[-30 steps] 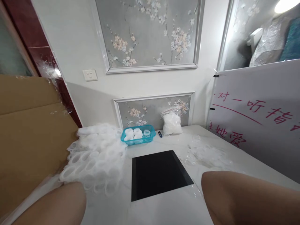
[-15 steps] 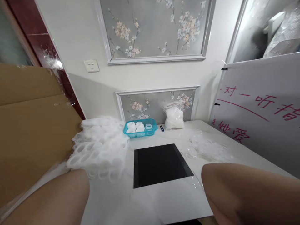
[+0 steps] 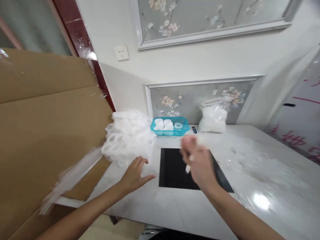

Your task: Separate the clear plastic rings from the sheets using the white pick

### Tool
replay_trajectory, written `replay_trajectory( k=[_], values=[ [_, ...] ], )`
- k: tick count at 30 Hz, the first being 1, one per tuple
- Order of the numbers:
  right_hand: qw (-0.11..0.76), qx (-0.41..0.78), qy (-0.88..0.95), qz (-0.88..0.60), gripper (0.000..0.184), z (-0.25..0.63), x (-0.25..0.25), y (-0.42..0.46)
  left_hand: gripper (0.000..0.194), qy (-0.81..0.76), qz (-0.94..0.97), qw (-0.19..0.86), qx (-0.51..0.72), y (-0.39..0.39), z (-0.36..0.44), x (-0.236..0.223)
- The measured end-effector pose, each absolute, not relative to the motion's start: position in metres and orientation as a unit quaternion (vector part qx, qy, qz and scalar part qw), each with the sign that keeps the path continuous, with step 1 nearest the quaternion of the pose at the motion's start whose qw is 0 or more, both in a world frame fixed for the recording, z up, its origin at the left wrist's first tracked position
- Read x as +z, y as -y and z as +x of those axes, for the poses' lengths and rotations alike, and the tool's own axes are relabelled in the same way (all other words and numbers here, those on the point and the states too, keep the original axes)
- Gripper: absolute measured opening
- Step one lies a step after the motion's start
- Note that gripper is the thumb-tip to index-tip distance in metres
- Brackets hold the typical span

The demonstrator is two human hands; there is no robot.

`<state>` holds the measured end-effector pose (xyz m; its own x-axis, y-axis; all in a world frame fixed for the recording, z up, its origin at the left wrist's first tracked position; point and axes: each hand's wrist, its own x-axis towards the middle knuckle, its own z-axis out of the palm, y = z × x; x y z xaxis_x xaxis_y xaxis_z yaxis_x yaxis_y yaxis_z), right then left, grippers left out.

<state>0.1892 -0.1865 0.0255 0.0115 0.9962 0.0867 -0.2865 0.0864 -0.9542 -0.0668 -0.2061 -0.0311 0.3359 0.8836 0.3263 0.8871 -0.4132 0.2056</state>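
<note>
My left hand (image 3: 136, 175) is held above the white table at the left of the black mat (image 3: 172, 170). Its fingers and thumb are spread, with nothing between them. My right hand (image 3: 201, 165) is over the mat, smeared by motion, its fingers bent together. A small white piece (image 3: 188, 169) sticks out below them; its kind is too blurred to name. Nearest to my left hand lies a heap of white translucent ring-shaped pieces (image 3: 127, 138). Behind the mat stands a blue plastic basket (image 3: 172, 133) with several white round pieces in it.
A bag of white material (image 3: 213, 116) stands against the wall, with a small dark tool (image 3: 194, 129) beside it. Clear plastic pieces (image 3: 257, 160) are spread at the right. A large cardboard box (image 3: 50, 126) borders the table's left side.
Both hands have come into view over the table, where only the arms' bends showed before. The right one now has a small white piece at its fingers. The camera has turned left.
</note>
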Motion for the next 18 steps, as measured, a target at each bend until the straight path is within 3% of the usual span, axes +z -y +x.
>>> replay_trajectory(
  k=[3,6,10,14,16,18],
  values=[
    [0.306,0.732,0.412,-0.448,0.023,0.149,-0.013,0.154,0.029,0.598,-0.800,0.040,-0.040,0.194,-0.074,-0.057],
    [0.160,0.806,0.337,-0.459,0.022,0.117,-0.048,0.135,0.025,0.618,-0.782,0.066,0.053,0.191,-0.075,-0.071],
    [0.113,0.854,0.335,-0.383,0.033,0.096,-0.065,0.136,0.026,0.612,-0.786,-0.005,0.086,0.193,-0.078,-0.065],
    [0.138,0.845,0.349,-0.381,0.034,0.086,-0.062,0.138,0.021,0.616,-0.782,-0.086,0.044,0.198,-0.084,-0.046],
    [0.156,0.824,0.369,-0.401,0.033,0.084,-0.060,0.134,0.020,0.607,-0.790,-0.092,-0.006,0.201,-0.088,-0.042],
    [0.157,0.818,0.390,-0.392,0.033,0.083,-0.057,0.128,0.032,0.597,-0.799,-0.054,-0.056,0.205,-0.090,-0.043]
  ],
)
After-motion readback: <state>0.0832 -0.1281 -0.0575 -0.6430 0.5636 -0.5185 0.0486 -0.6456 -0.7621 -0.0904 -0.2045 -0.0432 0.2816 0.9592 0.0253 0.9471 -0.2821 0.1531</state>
